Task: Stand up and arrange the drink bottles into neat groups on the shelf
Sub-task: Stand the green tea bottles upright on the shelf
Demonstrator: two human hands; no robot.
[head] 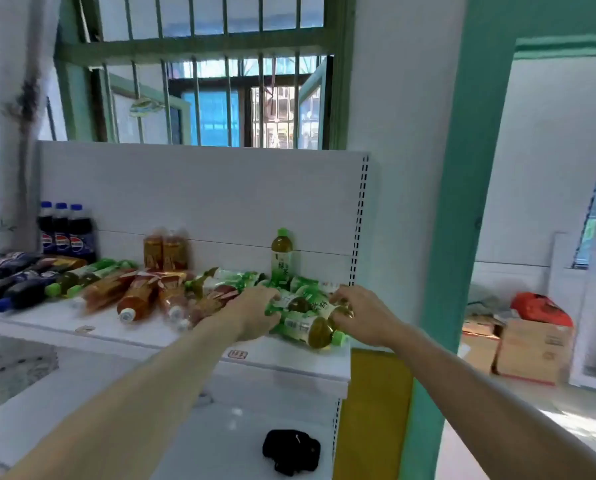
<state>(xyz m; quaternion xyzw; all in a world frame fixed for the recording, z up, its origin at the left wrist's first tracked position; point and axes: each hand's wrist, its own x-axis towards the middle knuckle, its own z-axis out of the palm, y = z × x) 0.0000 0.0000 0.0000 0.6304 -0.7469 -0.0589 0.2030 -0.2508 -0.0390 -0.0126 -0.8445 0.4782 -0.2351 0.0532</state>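
Note:
On the white shelf (pixel 92 332) many drink bottles lie on their sides. Both hands reach into a pile of lying green tea bottles (pixel 305 329) at the right end. My left hand (pixel 255 313) grips the left end of one green tea bottle (pixel 303 303), and my right hand (pixel 358 315) holds its right end. One green tea bottle (pixel 282 256) stands upright against the back panel. Two amber tea bottles (pixel 165 252) stand at the back middle. Three cola bottles (pixel 66 233) stand at the back left.
Lying amber bottles (pixel 140 294) fill the shelf's middle and lying cola bottles (pixel 12 282) its left end. A black object (pixel 291 452) lies on the lower shelf. Cardboard boxes (pixel 528 351) and a red bag (pixel 540 310) sit on the floor at the right, past a green pillar (pixel 462 202).

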